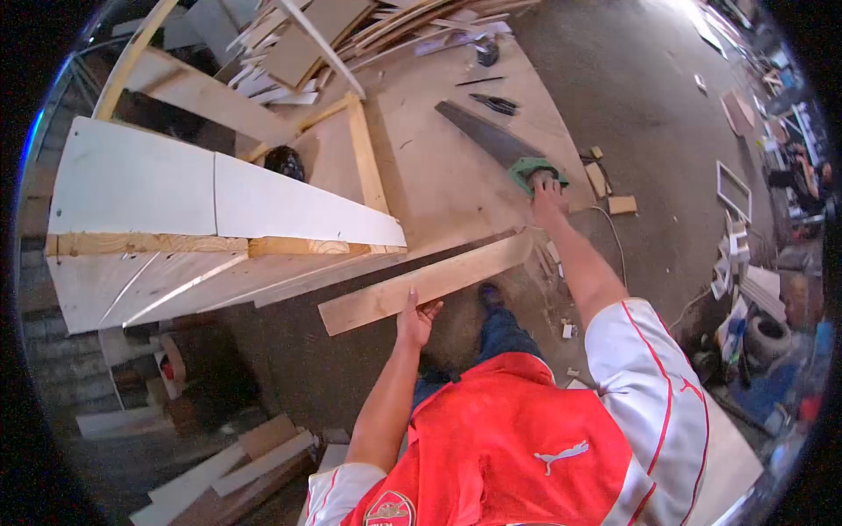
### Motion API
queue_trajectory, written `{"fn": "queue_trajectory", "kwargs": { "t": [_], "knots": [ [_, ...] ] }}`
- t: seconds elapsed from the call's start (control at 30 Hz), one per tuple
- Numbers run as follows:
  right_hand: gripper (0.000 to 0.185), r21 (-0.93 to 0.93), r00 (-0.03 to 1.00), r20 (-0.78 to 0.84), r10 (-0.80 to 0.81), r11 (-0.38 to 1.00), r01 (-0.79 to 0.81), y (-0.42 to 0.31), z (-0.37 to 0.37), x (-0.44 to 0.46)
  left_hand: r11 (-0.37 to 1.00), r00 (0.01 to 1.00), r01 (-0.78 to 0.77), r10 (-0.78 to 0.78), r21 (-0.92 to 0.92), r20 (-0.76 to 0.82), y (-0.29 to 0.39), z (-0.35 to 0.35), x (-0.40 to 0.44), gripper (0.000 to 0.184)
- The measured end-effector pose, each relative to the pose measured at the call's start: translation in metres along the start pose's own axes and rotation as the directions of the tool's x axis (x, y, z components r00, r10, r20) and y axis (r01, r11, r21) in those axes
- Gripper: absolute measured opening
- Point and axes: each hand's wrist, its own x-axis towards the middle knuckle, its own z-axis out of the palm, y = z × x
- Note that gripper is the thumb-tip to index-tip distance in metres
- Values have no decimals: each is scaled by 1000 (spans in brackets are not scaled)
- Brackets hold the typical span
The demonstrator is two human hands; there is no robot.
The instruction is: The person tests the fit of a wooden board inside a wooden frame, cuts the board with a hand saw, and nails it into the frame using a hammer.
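Note:
My left hand (pixel 417 321) grips the near edge of a pale wooden board (pixel 438 279), its thumb on the top face and its fingers curled at the edge. The board lies slantwise along the near edge of the worktable (pixel 438 197), its right end close to the table's corner. My right hand (pixel 548 195) is closed around the green handle of a handsaw (pixel 487 136). The saw's dark blade rests flat on the tabletop, pointing away to the upper left. Beyond the blade lie dark pliers (pixel 494 103) and a thin dark stick (pixel 480 81).
A white-faced wooden frame (pixel 228 193) stands at the left. Stacked offcuts (pixel 324 44) fill the table's far side, near a dark jar (pixel 487 50). Small wood blocks (pixel 621 205) and a cable (pixel 618 237) lie right of the table. More planks (pixel 228 469) are at lower left.

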Motion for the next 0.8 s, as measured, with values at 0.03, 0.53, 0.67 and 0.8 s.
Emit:
{"fn": "queue_trajectory", "kwargs": {
  "t": [0.03, 0.53, 0.67, 0.8],
  "knots": [
    [56, -34, 1000, 5, -23, 999, 23, -1, -1, 3, 1000, 1000, -14, 14, -4, -19, 0, 4, -1, 40],
    [38, 421, 867, -282, -412, 758, 497, -32, -6, -12, 997, 989, -32, 22, -68, -143, -22, -33, -28, 42],
    [36, 433, 746, -425, -512, 608, 665, -107, -8, -4, 994, 988, -71, 59, -86, -144, -31, -36, -34, 42],
    [34, 481, 661, -507, -553, 455, 749, -191, 10, 18, 992, 980, -99, 83, -81, -182, -34, -31, -37, 42]
  ]
}}
